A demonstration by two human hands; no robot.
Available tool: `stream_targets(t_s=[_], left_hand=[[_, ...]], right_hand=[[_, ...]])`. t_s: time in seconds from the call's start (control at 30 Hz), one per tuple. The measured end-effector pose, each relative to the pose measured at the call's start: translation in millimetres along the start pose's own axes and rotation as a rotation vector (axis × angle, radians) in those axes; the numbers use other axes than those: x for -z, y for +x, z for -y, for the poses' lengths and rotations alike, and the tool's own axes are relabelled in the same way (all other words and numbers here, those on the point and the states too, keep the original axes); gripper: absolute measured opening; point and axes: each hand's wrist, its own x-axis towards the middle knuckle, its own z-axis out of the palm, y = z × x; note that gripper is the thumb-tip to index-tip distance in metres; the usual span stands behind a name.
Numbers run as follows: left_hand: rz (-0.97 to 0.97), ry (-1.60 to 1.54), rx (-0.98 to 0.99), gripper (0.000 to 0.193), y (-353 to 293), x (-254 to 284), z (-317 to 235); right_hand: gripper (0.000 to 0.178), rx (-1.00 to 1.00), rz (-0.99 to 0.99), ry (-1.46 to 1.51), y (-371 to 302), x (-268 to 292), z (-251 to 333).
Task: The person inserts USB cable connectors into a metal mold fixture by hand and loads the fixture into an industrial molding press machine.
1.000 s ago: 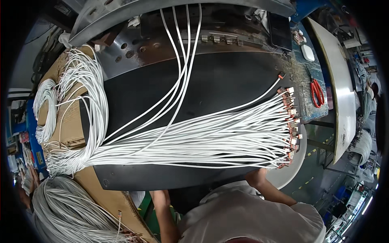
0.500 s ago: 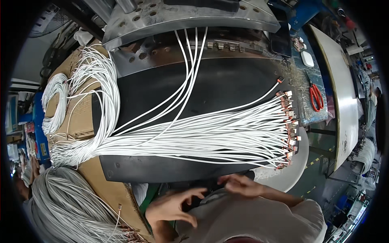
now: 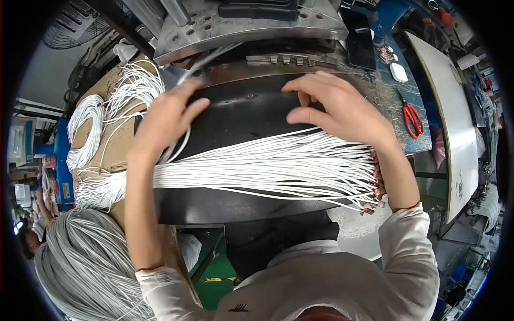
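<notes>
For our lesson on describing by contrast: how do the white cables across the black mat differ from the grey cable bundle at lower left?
Colour: the white cables look bright; the grey cable bundle looks duller.
Pose: the white cables run nearly straight across the black mat, while the grey cable bundle bends in a curve beside it.
Shared: both consist of many thin strands lying close together.

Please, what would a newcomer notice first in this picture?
Likely the white cables fanned across the black surface, with the left hand and right hand above them in view. A thick grey coil fills the lower left; red-handled scissors lie at the right.
</notes>
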Motion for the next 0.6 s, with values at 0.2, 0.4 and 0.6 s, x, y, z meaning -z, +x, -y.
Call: stream_targets(t_s=[0.2,0.4,0.6], left_hand=[[-0.013,0.102,-0.395,0.036,-28,-6,-43],[0.353,-0.161,-0.105,0.029,-29,-3,-78],[0.271,-0.195,-0.216,0.026,-28,-22,-63]], right_hand=[[0.046,0.154,0.154,0.035,-9,6,-29],[0.042,0.057,0.166,0.318,-3,-2,-46],[0.035,-0.129,0.223,0.402,2,5,-35]])
